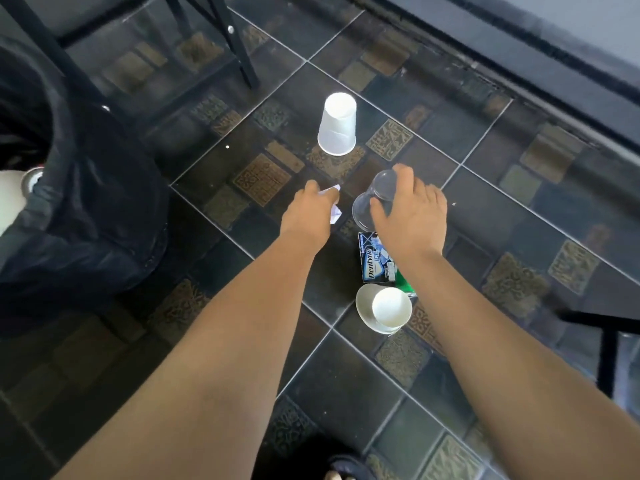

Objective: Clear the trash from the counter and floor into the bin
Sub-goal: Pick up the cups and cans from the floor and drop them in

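Trash lies on the dark tiled floor. My left hand (308, 213) is closed around a crumpled white paper scrap (334, 211). Over a clear plastic cup (372, 199) lying on its side, my right hand (408, 209) curls with fingers touching it. An upside-down white foam cup (337, 124) stands farther away. Nearer to me lie a Dentyne Ice gum pack (375, 259), a green item (405, 280) partly hidden under my right wrist, and a white cup (384, 308) on its side. The bin (86, 216), lined with a black bag, is at the left.
Black metal chair or table legs (239, 46) stand at the top left beyond the bin. Another black frame (606, 344) is at the right edge. A grey wall base (519, 36) runs along the top right. My sandalled foot (341, 469) is at the bottom.
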The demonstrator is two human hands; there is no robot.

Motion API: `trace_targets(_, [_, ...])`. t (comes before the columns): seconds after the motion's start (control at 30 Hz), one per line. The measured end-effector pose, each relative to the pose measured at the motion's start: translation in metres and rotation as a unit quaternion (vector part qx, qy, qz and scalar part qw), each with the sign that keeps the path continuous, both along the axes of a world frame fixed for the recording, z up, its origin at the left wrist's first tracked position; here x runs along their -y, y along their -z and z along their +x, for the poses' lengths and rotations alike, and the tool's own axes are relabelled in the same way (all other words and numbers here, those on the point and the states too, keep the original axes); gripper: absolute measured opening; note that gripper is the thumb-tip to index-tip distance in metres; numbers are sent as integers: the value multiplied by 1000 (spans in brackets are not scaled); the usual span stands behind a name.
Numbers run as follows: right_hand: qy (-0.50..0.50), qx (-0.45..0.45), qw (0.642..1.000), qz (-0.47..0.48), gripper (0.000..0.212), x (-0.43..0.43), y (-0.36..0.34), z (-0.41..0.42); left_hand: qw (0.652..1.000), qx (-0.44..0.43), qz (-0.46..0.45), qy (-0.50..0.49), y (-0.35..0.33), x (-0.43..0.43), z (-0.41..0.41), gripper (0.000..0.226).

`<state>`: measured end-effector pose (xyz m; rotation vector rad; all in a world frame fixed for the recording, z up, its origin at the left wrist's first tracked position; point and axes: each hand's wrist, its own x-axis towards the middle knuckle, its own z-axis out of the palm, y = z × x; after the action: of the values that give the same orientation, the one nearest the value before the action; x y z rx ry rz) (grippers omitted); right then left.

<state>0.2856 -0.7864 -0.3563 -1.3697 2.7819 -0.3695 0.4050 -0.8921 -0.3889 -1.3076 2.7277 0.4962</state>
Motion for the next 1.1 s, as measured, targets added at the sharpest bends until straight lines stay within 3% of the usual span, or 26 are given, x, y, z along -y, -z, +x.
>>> trace_targets(0.2, [-3,8,998,-65,49,4,-7,12,994,-94,8,-53,-15,-1,25,42])
trace_targets(0.57, [-23,34,977,-208,52,33,-69,50,941,-293,-75,-154,-94,13,84,21])
trace_targets(0.9, [-91,101,951,-276,52,75,-128,115,895,-364,-184,-182,-165,26,156,27])
trace_targets(1.1, [-158,178,909,-342,59,109,-171,180,867,-365,-228,-252,-195,40,216,25])
